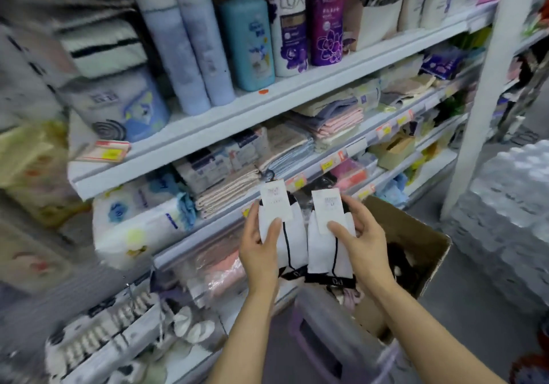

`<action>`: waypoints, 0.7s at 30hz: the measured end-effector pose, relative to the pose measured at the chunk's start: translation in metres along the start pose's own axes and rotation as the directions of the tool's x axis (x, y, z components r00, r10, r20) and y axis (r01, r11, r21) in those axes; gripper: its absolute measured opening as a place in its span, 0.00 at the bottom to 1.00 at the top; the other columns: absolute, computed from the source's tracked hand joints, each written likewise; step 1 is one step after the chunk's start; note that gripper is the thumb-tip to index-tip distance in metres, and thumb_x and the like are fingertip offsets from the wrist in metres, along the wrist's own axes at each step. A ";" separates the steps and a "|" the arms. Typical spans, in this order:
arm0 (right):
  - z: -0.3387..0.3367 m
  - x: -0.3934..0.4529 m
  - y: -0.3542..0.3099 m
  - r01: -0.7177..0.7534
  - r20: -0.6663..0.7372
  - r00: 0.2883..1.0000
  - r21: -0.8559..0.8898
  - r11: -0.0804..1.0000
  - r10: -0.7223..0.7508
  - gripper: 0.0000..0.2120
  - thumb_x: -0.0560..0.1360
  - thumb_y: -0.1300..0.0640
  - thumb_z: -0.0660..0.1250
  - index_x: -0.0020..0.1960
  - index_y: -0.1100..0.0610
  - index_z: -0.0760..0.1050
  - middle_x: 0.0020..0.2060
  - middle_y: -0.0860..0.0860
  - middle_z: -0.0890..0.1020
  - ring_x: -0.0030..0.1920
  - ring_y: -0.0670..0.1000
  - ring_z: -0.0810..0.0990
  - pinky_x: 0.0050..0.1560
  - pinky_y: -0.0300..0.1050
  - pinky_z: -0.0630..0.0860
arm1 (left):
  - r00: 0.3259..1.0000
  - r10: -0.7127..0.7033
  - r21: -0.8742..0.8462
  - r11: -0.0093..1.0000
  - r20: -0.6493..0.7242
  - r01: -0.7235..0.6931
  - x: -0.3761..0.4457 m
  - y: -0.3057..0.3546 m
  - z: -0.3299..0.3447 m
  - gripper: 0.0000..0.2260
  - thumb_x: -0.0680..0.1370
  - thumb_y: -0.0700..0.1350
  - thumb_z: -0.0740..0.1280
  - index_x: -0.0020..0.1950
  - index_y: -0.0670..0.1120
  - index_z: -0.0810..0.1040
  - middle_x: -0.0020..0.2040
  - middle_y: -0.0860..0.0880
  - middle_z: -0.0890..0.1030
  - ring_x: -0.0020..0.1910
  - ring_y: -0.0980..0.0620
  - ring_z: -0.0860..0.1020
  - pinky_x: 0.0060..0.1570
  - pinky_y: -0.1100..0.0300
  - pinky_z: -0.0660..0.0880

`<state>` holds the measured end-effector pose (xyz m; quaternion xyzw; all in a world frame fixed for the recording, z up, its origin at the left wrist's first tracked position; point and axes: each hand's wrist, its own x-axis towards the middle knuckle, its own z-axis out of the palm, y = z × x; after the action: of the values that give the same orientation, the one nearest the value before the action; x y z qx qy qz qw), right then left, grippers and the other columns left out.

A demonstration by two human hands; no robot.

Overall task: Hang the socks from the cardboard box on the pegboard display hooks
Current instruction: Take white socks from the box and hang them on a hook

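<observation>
Head view, near to far. Your forearms reach forward; each of your hands grips one pair of socks by its paper label end. Left hand (261, 244) has thumb over the white left pair (289, 235), fingers curled behind. Right hand (361, 232) pinches the right pair (326, 244) the same way, thumb on the label. The two pairs sit side by side, nearly touching, black cuffs hanging down, raised above the cardboard box (416, 235), which is open just below and to your right with more dark socks inside.

Hanging socks (190, 327) already on display show low at left; hooks themselves are too blurred to make out.

Beyond: shelves (267, 98) with folded towels (338, 119), then soap bottles (246, 42) on the upper tier.

Risks, as I judge them: frame is motion-blurred, so your head is swinging; aiming a label hole at a thin hook could miss. With both hands loaded, you have no free fingers to steady a hook, and a pair gripped only at the label may slip or tear its card. The display sits low left, well away from your hands; a hasty reach could knock pairs already hung.
</observation>
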<state>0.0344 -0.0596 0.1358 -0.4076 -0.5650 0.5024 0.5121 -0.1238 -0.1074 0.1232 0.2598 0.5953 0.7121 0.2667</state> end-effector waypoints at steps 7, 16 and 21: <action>0.099 -0.042 -0.040 0.068 0.233 0.969 0.072 0.995 -0.083 0.23 0.76 0.65 0.70 0.68 0.50 0.74 0.63 0.41 0.79 0.62 0.41 0.78 0.55 0.32 0.75 | 0.968 0.153 0.015 0.988 -0.197 -0.153 -0.005 0.055 -0.117 0.21 0.78 0.41 0.71 0.69 0.55 0.72 0.59 0.67 0.76 0.55 0.73 0.76 0.51 0.72 0.76; 0.241 -0.128 -0.085 0.055 0.432 0.890 0.208 0.977 -0.142 0.24 0.75 0.67 0.70 0.69 0.52 0.74 0.60 0.47 0.82 0.59 0.45 0.80 0.54 0.39 0.79 | 0.843 0.316 0.091 0.947 -0.435 -0.308 -0.039 0.118 -0.291 0.24 0.78 0.40 0.70 0.73 0.50 0.71 0.68 0.61 0.75 0.64 0.63 0.76 0.59 0.65 0.77; 0.311 -0.182 -0.107 0.040 0.514 0.838 0.278 0.960 -0.184 0.25 0.74 0.68 0.70 0.67 0.50 0.75 0.60 0.46 0.82 0.61 0.47 0.80 0.61 0.47 0.78 | 0.756 0.383 0.160 0.922 -0.531 -0.354 -0.062 0.154 -0.376 0.23 0.78 0.37 0.70 0.73 0.46 0.72 0.63 0.62 0.77 0.59 0.68 0.77 0.55 0.70 0.76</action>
<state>-0.2416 -0.3012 0.2200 -0.1479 -0.6385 0.6336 0.4111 -0.3482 -0.4393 0.2127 0.1616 0.6014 0.7794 -0.0683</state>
